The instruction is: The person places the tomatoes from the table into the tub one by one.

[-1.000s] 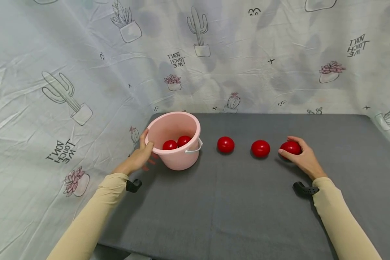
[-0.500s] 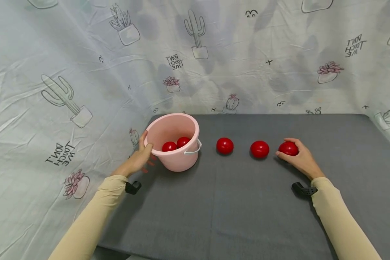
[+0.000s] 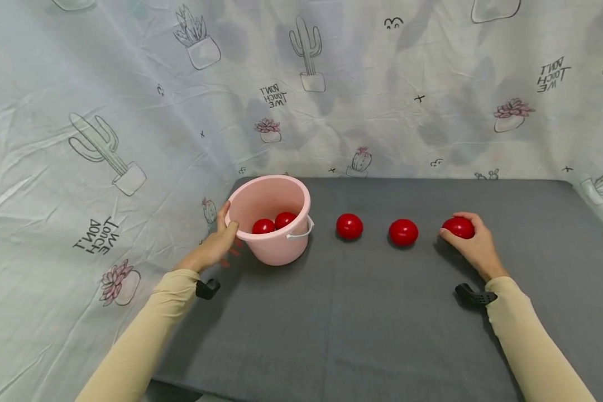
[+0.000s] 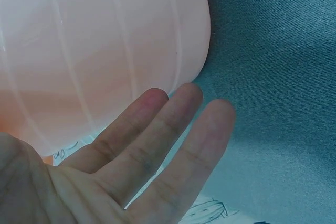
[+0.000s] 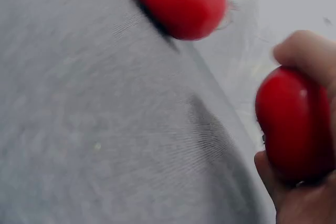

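Note:
A pink bucket (image 3: 276,251) with a white handle stands at the left, two red tomatoes (image 3: 263,226) inside it. My left hand (image 3: 213,245) holds the bucket's rim between thumb and index finger. In the left wrist view, its other three fingers (image 4: 205,135) extend straight beside the ribbed wall. On the right, my right hand (image 3: 477,251) grips a tomato (image 3: 459,226) between thumb and fingers, and a shadow lies apart from it on the cloth. Two more tomatoes rest between bucket and right hand, one nearer the bucket (image 3: 349,226), the other (image 3: 403,232) nearer that hand.
Dark grey cloth (image 3: 281,335) covers the table. A pale curtain (image 3: 357,111) printed with cacti hangs along its back and left side, close behind the bucket. The table's front edge shows at the lower left.
The tomato in my right hand has risen slightly, its shadow now separate. My left hand, the bucket and the other tomatoes have kept their places.

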A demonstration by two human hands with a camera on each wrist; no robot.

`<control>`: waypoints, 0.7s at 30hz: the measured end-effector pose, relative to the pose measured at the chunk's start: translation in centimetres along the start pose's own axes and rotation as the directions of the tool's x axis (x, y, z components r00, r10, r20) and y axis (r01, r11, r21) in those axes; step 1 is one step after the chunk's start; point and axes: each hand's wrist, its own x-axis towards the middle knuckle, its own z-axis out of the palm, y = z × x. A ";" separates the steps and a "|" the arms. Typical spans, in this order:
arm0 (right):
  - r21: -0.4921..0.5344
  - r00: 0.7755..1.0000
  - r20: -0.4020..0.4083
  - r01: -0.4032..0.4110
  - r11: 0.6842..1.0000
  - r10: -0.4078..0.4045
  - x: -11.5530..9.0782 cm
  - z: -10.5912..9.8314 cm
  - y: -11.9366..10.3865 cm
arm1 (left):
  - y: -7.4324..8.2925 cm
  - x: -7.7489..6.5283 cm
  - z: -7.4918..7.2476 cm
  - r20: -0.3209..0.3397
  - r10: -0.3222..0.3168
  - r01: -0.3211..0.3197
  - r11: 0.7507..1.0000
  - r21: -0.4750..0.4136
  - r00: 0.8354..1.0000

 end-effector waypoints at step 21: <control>0.107 0.986 0.013 0.167 0.980 -0.169 4.2 -0.4 -14.7 | 0.1 0.3 0.1 0.021 0.016 -0.016 1.000 -0.009 1.000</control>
